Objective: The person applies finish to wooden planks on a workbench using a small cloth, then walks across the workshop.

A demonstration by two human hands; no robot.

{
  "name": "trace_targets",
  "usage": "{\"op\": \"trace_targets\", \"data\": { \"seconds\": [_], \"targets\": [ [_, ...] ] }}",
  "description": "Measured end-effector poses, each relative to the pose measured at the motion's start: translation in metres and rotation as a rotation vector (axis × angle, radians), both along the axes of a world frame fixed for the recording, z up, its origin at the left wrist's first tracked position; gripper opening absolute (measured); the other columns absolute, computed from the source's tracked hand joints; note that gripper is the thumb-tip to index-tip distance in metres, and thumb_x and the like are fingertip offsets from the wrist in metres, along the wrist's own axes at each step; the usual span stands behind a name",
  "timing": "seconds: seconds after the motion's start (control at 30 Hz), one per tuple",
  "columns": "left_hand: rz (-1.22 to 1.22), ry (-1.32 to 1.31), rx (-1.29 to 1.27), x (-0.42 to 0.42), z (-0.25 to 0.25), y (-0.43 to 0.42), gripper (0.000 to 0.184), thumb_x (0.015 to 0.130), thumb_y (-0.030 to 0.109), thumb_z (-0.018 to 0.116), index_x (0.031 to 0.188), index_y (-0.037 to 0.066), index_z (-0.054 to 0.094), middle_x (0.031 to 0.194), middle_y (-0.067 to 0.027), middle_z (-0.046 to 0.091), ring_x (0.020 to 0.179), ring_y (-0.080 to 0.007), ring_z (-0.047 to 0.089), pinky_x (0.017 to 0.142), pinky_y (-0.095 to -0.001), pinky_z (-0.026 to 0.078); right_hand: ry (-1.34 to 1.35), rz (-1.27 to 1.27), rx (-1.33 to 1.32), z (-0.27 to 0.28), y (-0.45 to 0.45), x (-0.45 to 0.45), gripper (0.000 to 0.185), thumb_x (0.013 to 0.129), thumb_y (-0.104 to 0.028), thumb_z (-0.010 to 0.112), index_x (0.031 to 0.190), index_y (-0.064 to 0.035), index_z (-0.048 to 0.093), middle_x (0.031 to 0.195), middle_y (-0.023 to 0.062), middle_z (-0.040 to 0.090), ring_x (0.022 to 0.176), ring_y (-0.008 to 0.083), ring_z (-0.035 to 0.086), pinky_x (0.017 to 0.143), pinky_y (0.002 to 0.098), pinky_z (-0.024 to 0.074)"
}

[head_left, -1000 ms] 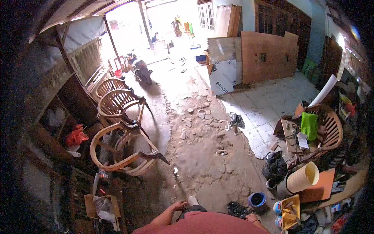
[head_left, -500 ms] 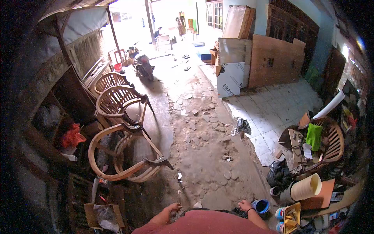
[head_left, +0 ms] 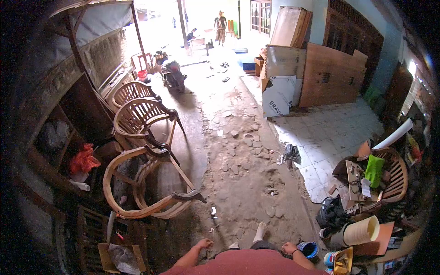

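My left hand [head_left: 205,244] hangs at my left side over the dirt ground, fingers loosely bent, with nothing visible in it. My right hand [head_left: 289,248] hangs low on the other side, a dark band at its wrist and no object showing in its fingers. Closest to it is an open can with a blue inside [head_left: 309,250], just to the right; they appear apart. Between my hands a bare foot [head_left: 261,230] is forward on the ground. The nearest wooden chair frame [head_left: 120,205] lies ahead of my left hand.
More curved wooden chairs [head_left: 137,117] line the left side, with a parked motorbike [head_left: 173,77] beyond. Wooden panels [head_left: 332,75] lean at the right. A loaded chair [head_left: 399,176], a black bag [head_left: 331,211] and a cream bucket [head_left: 362,230] crowd the right. Two people are far ahead.
My view has shifted slightly, and the scene sits further right. A bare foot has come into view ahead of my body. Both hands remain low at my sides.
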State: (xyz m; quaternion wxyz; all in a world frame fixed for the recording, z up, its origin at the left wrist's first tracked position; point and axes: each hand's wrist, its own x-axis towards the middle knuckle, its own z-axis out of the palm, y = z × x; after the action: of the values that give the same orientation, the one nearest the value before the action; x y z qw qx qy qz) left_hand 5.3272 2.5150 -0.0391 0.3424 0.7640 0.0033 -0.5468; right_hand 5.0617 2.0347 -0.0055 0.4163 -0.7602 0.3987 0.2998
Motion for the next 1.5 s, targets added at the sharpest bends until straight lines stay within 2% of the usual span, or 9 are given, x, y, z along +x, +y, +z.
{"op": "trace_targets", "data": {
  "seconds": [0.1,0.37,0.43,0.53,0.57,0.67,0.97,1.23,1.5],
  "targets": [
    [-0.274,-0.28,-0.111,-0.015,-0.046,-0.006,0.044,0.085,0.046,0.056,0.092,0.003,0.065,0.085,-0.0074,0.067,0.065,-0.0183,0.059,0.059,-0.0338,0.048,-0.008,0.045,0.022,-0.033,-0.011,0.01,0.027,0.085,-0.027,0.056,0.093,-0.0022,0.063,0.075,0.0064,0.064,0.064,0.0163,0.06,0.058,0.0322,0.0497],
    [-0.377,-0.368,0.037,-0.001,-0.033,-0.042,0.05,0.084,0.05,0.056,0.1,0.002,0.062,0.085,-0.0113,0.066,0.065,-0.019,0.059,0.059,-0.0335,0.047,0.065,0.41,-0.023,-0.013,-0.059,0.112,0.032,0.087,-0.03,0.054,0.099,-0.0014,0.062,0.083,0.008,0.065,0.07,0.0172,0.061,0.06,0.033,0.0492],
    [-0.086,-0.129,0.014,0.007,0.018,-0.062,0.047,0.086,0.048,0.055,0.095,0.003,0.064,0.085,-0.0108,0.066,0.068,-0.0179,0.06,0.06,-0.0335,0.048,0.062,0.142,0.156,0.027,-0.072,0.154,0.03,0.088,-0.029,0.054,0.104,-0.0044,0.061,0.085,0.006,0.065,0.074,0.0158,0.061,0.063,0.0317,0.0489],
    [-0.365,-0.218,0.053,0.047,0.002,-0.08,0.044,0.087,0.045,0.054,0.097,0.003,0.064,0.085,-0.0089,0.067,0.069,-0.0166,0.061,0.061,-0.0332,0.048,-0.028,0.177,0.087,0.014,-0.107,0.197,0.029,0.089,-0.028,0.053,0.107,-0.0062,0.059,0.089,0.005,0.066,0.076,0.0154,0.061,0.065,0.03,0.0484],
    [-0.049,-0.133,0.066,0.051,0.005,-0.095,0.043,0.087,0.044,0.055,0.098,0.004,0.064,0.082,-0.0073,0.067,0.067,-0.0159,0.06,0.06,-0.033,0.048,-0.029,0.181,0.093,0.021,-0.116,0.207,0.029,0.089,-0.028,0.053,0.107,-0.0062,0.059,0.089,0.005,0.066,0.076,0.0154,0.061,0.065,0.03,0.0484],
    [-0.004,-0.271,0.047,0.065,0.026,-0.138,0.042,0.087,0.043,0.055,0.099,0.004,0.064,0.083,-0.0077,0.067,0.066,-0.0159,0.06,0.061,-0.0333,0.048,-0.07,0.237,0.098,0.031,-0.134,0.224,0.027,0.088,-0.027,0.055,0.105,-0.0063,0.06,0.088,0.0051,0.066,0.076,0.0159,0.062,0.066,0.0303,0.0487],
    [-0.189,-0.409,0.088,0.088,0.07,-0.25,0.045,0.083,0.043,0.059,0.106,0.005,0.062,0.101,-0.0133,0.065,0.095,-0.0281,0.062,0.081,-0.0361,0.047,0.061,0.248,0.124,-0.012,-0.192,0.238,0.027,0.086,-0.027,0.057,0.103,-0.0059,0.061,0.085,0.0051,0.066,0.075,0.0158,0.063,0.064,0.031,0.0501],
    [-0.066,-0.274,0.06,0.135,0.024,-0.23,0.048,0.08,0.046,0.062,0.105,0.006,0.063,0.103,-0.0158,0.064,0.096,-0.0292,0.061,0.082,-0.0361,0.047,-0.071,0.273,-0.038,-0.061,-0.208,0.221,0.026,0.085,-0.026,0.057,0.097,-0.0032,0.062,0.082,0.0074,0.066,0.071,0.0166,0.064,0.064,0.0325,0.0506],
    [-0.371,-0.317,0.107,0.187,-0.006,-0.211,0.051,0.08,0.049,0.058,0.106,0.006,0.063,0.105,-0.0165,0.063,0.097,-0.0307,0.06,0.083,-0.0381,0.046,0.051,-0.075,0.079,0.028,-0.178,0.232,0.025,0.086,-0.024,0.056,0.099,-0.0027,0.061,0.084,0.0061,0.066,0.071,0.0161,0.063,0.064,0.0321,0.0498]
  ]
}}
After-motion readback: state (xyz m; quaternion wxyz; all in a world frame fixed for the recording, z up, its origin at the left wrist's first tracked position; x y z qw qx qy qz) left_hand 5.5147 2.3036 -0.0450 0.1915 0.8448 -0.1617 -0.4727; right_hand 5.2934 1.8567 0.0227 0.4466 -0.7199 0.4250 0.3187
